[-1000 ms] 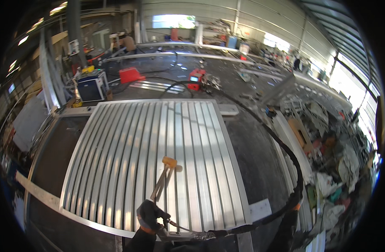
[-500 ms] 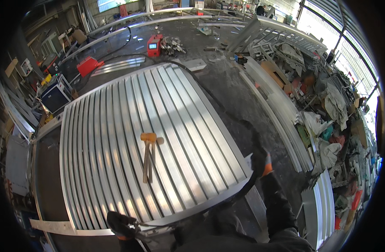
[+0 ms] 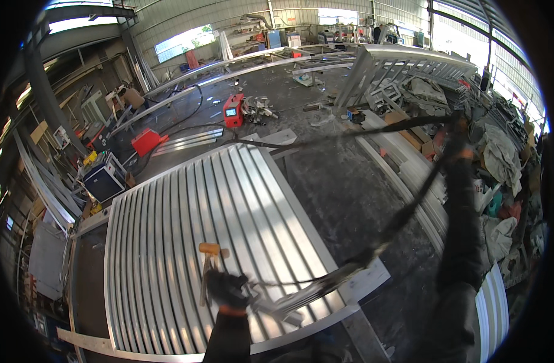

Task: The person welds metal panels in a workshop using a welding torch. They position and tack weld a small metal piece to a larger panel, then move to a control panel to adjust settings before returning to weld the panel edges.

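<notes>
A slatted aluminium panel [image 3: 162,254] lies in front of me, with a mallet [image 3: 209,248] with a tan head resting on it. Above its near part, my left hand [image 3: 227,291], in a dark glove, is closed on what looks like a grey welding torch [image 3: 280,310], blurred by motion. The glove covers part of the mallet's handle. My right hand [image 3: 459,138] is raised far out to the right, closed on a thick black cable [image 3: 404,215]. From it the cable runs down toward the torch, and another stretch goes left across the floor.
Red machines [image 3: 233,111] stand on the floor beyond the panel. A blue-and-white cabinet [image 3: 104,180] is at the left. Long metal profiles [image 3: 404,181] and a heap of scrap [image 3: 501,157] line the right side. Far off at the left, a person [image 3: 132,98] bends down.
My right hand has risen up and right, lifting the cable off the floor. My left hand has moved from the panel's near edge to over the panel beside the mallet. The view has tilted up.
</notes>
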`<state>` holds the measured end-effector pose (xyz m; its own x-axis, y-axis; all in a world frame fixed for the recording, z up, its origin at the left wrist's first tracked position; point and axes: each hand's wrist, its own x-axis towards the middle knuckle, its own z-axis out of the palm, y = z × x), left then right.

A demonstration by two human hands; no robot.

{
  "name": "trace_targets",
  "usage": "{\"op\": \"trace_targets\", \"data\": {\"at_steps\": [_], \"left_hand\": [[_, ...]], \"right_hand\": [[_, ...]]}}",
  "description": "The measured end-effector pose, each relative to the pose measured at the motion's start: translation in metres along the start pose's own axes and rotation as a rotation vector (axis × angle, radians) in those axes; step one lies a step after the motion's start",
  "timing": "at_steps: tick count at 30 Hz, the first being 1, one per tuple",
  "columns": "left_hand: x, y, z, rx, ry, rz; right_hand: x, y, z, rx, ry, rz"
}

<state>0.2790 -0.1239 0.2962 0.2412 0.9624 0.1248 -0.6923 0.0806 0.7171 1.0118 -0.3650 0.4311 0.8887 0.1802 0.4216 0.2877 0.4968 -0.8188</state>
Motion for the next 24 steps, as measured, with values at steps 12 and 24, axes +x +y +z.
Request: {"op": "trace_targets", "data": {"at_steps": [12,24], "left_hand": [[-0.142,-0.23,0.343,-0.535,-0.409,-0.896],[-0.05,-0.227,0.165,-0.429,-0.327,-0.973]], "right_hand": [[-0.204,-0.133,-0.438,-0.799,0.633,0.399],[-0.16,-0.047,-0.369,-0.523,0.351,0.683]]}}
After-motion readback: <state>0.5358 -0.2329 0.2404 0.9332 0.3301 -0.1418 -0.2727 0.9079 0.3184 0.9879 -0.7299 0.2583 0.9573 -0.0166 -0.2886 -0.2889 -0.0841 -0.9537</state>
